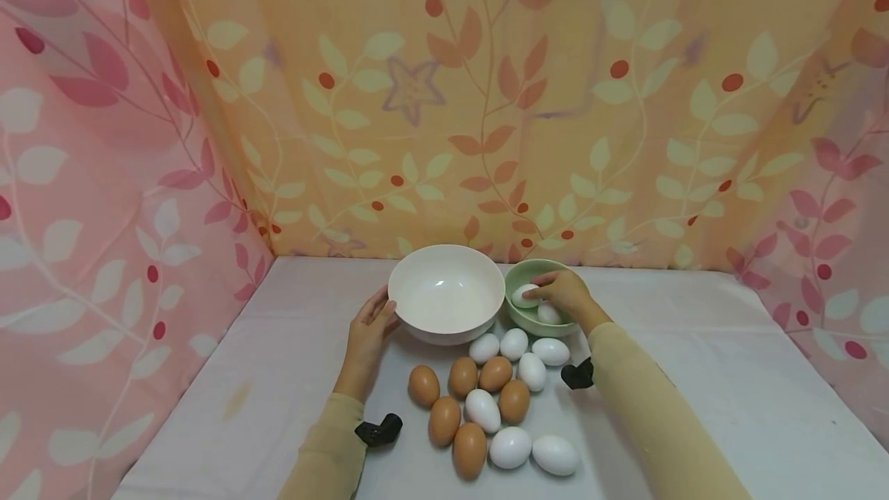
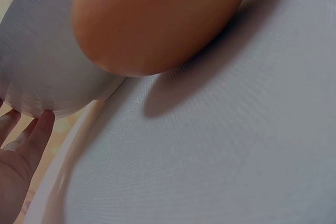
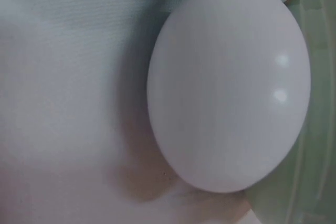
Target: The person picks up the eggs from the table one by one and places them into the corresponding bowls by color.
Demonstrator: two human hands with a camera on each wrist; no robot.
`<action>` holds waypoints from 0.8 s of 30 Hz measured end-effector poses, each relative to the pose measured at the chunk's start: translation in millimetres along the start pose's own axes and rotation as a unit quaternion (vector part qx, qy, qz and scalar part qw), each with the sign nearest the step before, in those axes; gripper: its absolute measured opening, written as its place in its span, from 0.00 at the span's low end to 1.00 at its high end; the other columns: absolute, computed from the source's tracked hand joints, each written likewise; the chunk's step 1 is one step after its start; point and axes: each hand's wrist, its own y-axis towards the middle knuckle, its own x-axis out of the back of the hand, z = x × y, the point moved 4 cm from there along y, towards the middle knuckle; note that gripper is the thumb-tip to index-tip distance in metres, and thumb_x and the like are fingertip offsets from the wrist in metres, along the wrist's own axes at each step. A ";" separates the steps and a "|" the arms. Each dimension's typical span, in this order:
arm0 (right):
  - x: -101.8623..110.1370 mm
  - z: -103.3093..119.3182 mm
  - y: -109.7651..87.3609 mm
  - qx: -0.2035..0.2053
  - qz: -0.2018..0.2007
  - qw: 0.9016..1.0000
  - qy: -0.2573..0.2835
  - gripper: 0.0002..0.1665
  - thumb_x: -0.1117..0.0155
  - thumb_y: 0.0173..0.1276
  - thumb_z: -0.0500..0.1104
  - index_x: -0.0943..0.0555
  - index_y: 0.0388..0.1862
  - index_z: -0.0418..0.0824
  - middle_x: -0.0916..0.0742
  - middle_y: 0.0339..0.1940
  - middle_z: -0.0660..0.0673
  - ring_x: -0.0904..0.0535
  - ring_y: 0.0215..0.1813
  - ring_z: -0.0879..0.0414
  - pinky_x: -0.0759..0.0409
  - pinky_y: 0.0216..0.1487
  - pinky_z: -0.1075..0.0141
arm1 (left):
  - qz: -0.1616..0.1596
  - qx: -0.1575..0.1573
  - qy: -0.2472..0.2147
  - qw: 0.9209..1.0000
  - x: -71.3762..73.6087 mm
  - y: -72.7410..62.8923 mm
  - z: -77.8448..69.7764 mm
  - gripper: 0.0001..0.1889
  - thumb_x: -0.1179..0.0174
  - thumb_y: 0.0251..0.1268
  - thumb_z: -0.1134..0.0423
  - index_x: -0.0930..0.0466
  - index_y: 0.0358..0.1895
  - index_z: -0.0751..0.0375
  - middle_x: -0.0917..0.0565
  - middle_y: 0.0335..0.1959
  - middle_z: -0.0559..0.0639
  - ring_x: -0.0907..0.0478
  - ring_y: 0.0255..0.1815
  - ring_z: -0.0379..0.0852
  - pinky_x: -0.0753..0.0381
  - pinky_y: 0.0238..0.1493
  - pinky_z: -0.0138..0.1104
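In the head view, a large white bowl (image 1: 444,292) stands at the back of the table beside a smaller green bowl (image 1: 566,328). My left hand (image 1: 366,338) rests against the white bowl's left side, its fingers touching the outer wall. My right hand (image 1: 571,293) reaches into the green bowl and pinches a white egg (image 1: 522,296) between thumb and fingers. Another white egg (image 1: 549,312) lies in that bowl, under the hand. In the left wrist view, fingertips (image 2: 46,119) touch the bowl's outside (image 2: 42,51), behind a large brown egg (image 2: 157,19).
Several brown eggs (image 1: 444,421) and several white eggs (image 1: 510,447) lie loose on the white-covered table (image 1: 229,438), in front of the bowls. A white egg (image 3: 228,85) is close to the right wrist camera, next to the green bowl. Patterned curtains (image 1: 486,99) surround the table.
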 end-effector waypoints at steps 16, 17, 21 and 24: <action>-1.2 0.9 -1.4 -0.011 0.008 1.000 0.019 0.30 0.25 0.61 0.48 0.18 0.58 0.34 0.15 0.60 0.36 0.22 0.55 0.46 0.21 0.48 0.65 | 0.005 -0.005 0.003 1.000 0.1 1.8 1.4 0.28 0.42 0.74 0.54 0.34 0.73 0.57 0.29 0.73 0.55 0.22 0.54 0.28 0.21 0.65 0.43; -0.9 1.6 -1.8 -0.013 0.009 1.000 0.025 0.30 0.26 0.61 0.48 0.18 0.59 0.34 0.16 0.61 0.36 0.22 0.58 0.45 0.21 0.52 0.62 | 0.005 -0.006 0.003 1.000 0.2 1.7 1.3 0.28 0.42 0.74 0.54 0.33 0.73 0.56 0.29 0.73 0.55 0.22 0.54 0.28 0.22 0.66 0.44; 2.8 6.5 -5.9 0.001 0.014 0.999 0.040 0.30 0.29 0.65 0.47 0.21 0.62 0.34 0.18 0.64 0.35 0.27 0.68 0.41 0.27 0.69 0.50 | 0.002 -0.003 0.004 1.000 0.9 0.8 2.0 0.28 0.42 0.73 0.53 0.33 0.73 0.54 0.28 0.73 0.53 0.22 0.56 0.31 0.22 0.66 0.45; 9.4 11.3 -12.8 0.022 0.015 0.999 0.041 0.30 0.31 0.67 0.48 0.22 0.64 0.35 0.19 0.65 0.35 0.30 0.71 0.40 0.32 0.74 0.46 | 0.001 -0.003 0.005 1.000 1.6 0.6 2.3 0.28 0.42 0.73 0.53 0.33 0.73 0.54 0.28 0.73 0.53 0.23 0.57 0.32 0.21 0.65 0.44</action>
